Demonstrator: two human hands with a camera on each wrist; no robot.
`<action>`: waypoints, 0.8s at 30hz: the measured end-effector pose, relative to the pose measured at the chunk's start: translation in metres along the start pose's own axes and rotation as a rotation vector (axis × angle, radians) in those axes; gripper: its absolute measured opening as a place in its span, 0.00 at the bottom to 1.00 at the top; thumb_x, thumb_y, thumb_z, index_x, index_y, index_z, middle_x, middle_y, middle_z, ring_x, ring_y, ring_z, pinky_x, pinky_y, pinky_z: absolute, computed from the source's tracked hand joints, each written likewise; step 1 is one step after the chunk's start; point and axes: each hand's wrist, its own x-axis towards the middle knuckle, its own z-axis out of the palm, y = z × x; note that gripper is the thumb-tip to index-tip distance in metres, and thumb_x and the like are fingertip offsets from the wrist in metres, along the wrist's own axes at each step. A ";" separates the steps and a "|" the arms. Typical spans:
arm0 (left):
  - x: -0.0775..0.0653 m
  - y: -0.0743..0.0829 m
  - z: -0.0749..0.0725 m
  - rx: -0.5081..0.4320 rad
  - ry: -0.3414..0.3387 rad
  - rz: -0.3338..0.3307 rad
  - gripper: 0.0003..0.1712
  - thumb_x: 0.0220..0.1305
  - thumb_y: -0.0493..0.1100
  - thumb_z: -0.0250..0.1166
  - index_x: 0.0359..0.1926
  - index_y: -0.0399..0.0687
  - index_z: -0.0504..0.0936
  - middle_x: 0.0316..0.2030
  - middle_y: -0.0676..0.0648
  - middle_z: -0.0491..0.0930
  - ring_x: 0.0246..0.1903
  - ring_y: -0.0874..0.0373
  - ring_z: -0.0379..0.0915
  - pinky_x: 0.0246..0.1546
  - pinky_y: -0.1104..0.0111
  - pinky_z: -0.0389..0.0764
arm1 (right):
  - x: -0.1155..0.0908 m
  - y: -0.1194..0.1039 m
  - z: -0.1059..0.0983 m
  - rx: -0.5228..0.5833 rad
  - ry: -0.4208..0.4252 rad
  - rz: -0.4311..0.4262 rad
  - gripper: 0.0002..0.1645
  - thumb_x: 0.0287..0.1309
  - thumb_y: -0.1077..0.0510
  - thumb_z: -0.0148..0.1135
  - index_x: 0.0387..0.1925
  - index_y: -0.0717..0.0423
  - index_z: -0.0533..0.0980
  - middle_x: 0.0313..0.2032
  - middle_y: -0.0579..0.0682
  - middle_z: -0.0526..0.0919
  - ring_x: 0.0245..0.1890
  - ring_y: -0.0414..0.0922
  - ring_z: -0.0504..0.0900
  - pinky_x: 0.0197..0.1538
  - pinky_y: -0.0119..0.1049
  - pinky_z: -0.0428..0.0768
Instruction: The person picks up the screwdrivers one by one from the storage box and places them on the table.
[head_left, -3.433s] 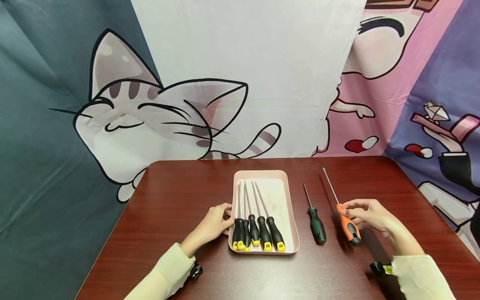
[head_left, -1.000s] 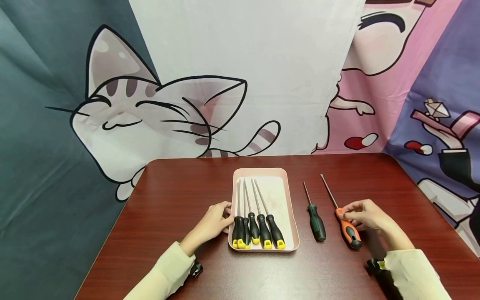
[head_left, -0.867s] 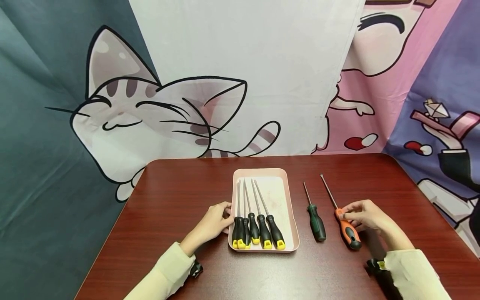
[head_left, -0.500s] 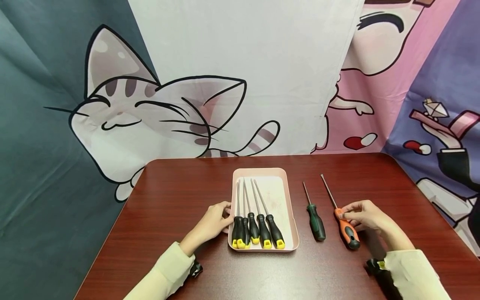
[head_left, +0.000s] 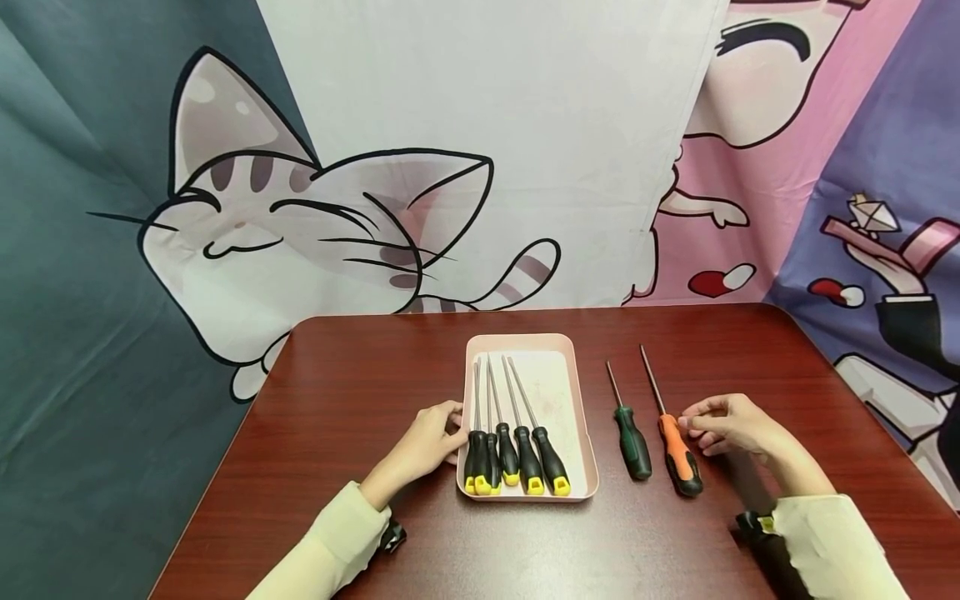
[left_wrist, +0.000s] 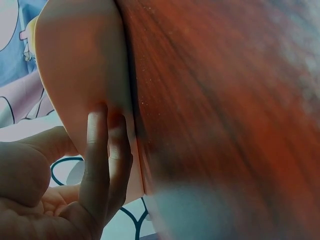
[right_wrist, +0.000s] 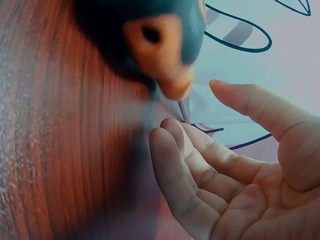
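Note:
On the left, my left hand [head_left: 422, 443] grips the side of a shallow pink tray [head_left: 562, 387], thumb at the rim. In the left wrist view its fingers [left_wrist: 96, 160] lie against the tray's outer wall [left_wrist: 80, 65]. Several screwdrivers [head_left: 527, 462] with black and yellow handles lie side by side in the tray, shafts pointing away. To the right of the tray a dark green screwdriver [head_left: 633, 446] lies on the table. Beside that lies an orange and black screwdriver [head_left: 677, 454]. My right hand [head_left: 738, 427] is just right of its handle, thumb and fingers apart, holding nothing.
The dark red wooden table [head_left: 360, 383] reaches back to a cloth backdrop [head_left: 585, 150] printed with a cartoon cat. A black band [head_left: 753, 527] sits at the right wrist, and another [head_left: 392, 536] at the left.
My right hand has let go of the orange screwdriver, which has shifted slightly left and rolled a little. Earlier it was lowered onto the table. The left hand and tray have stayed put.

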 end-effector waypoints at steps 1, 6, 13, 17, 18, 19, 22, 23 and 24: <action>0.000 0.000 0.000 0.001 0.001 0.000 0.19 0.60 0.31 0.63 0.53 0.27 0.78 0.35 0.43 0.84 0.33 0.57 0.80 0.41 0.59 0.85 | 0.000 0.000 0.000 -0.003 0.000 -0.003 0.24 0.65 0.62 0.63 0.50 0.82 0.72 0.33 0.54 0.84 0.26 0.45 0.82 0.33 0.43 0.87; 0.001 -0.001 0.000 0.008 0.001 0.004 0.19 0.60 0.32 0.63 0.52 0.28 0.78 0.35 0.44 0.84 0.32 0.58 0.80 0.39 0.62 0.84 | 0.000 -0.001 0.000 -0.023 0.005 0.007 0.25 0.65 0.60 0.64 0.51 0.81 0.72 0.33 0.53 0.85 0.27 0.46 0.83 0.35 0.43 0.87; 0.001 0.000 0.000 -0.008 -0.002 0.006 0.19 0.59 0.31 0.62 0.52 0.28 0.78 0.35 0.43 0.83 0.31 0.58 0.80 0.34 0.68 0.84 | -0.001 -0.003 0.000 0.008 -0.003 -0.026 0.24 0.64 0.63 0.64 0.49 0.83 0.71 0.33 0.54 0.84 0.26 0.45 0.83 0.34 0.42 0.87; 0.001 0.000 0.000 -0.010 -0.002 0.004 0.19 0.59 0.31 0.62 0.52 0.28 0.78 0.35 0.44 0.83 0.31 0.58 0.80 0.34 0.68 0.84 | 0.000 -0.003 0.001 0.034 -0.028 -0.048 0.22 0.63 0.65 0.63 0.47 0.84 0.71 0.33 0.54 0.85 0.26 0.46 0.83 0.33 0.41 0.87; 0.001 0.000 0.000 -0.009 -0.002 0.002 0.19 0.59 0.31 0.62 0.52 0.28 0.78 0.34 0.44 0.83 0.32 0.58 0.80 0.34 0.67 0.85 | 0.000 -0.002 0.002 0.037 -0.034 -0.049 0.22 0.63 0.65 0.63 0.47 0.84 0.72 0.33 0.54 0.85 0.26 0.46 0.83 0.34 0.41 0.87; 0.001 0.000 0.000 -0.002 0.000 0.004 0.19 0.59 0.31 0.62 0.52 0.28 0.78 0.34 0.44 0.83 0.32 0.58 0.80 0.36 0.67 0.84 | 0.000 -0.002 0.002 0.039 -0.037 -0.047 0.22 0.62 0.65 0.64 0.47 0.84 0.72 0.33 0.54 0.85 0.26 0.45 0.83 0.34 0.41 0.87; 0.000 0.000 0.000 0.006 -0.001 0.000 0.19 0.60 0.32 0.62 0.53 0.29 0.78 0.35 0.45 0.83 0.32 0.59 0.80 0.38 0.67 0.84 | 0.000 0.000 0.003 0.035 -0.048 -0.051 0.22 0.61 0.66 0.64 0.47 0.84 0.71 0.32 0.54 0.84 0.27 0.45 0.83 0.34 0.41 0.87; 0.000 0.000 0.000 0.006 -0.001 -0.003 0.19 0.60 0.32 0.62 0.53 0.29 0.78 0.34 0.45 0.83 0.32 0.59 0.80 0.37 0.67 0.84 | 0.000 0.000 0.004 0.036 -0.051 -0.053 0.22 0.61 0.67 0.64 0.47 0.85 0.71 0.32 0.54 0.84 0.27 0.45 0.83 0.34 0.41 0.87; 0.000 0.000 0.000 0.009 0.000 -0.003 0.18 0.61 0.32 0.62 0.52 0.29 0.78 0.34 0.46 0.83 0.32 0.59 0.80 0.38 0.67 0.83 | 0.000 0.001 0.004 0.037 -0.055 -0.057 0.22 0.61 0.67 0.63 0.47 0.85 0.70 0.32 0.54 0.84 0.27 0.45 0.83 0.34 0.42 0.87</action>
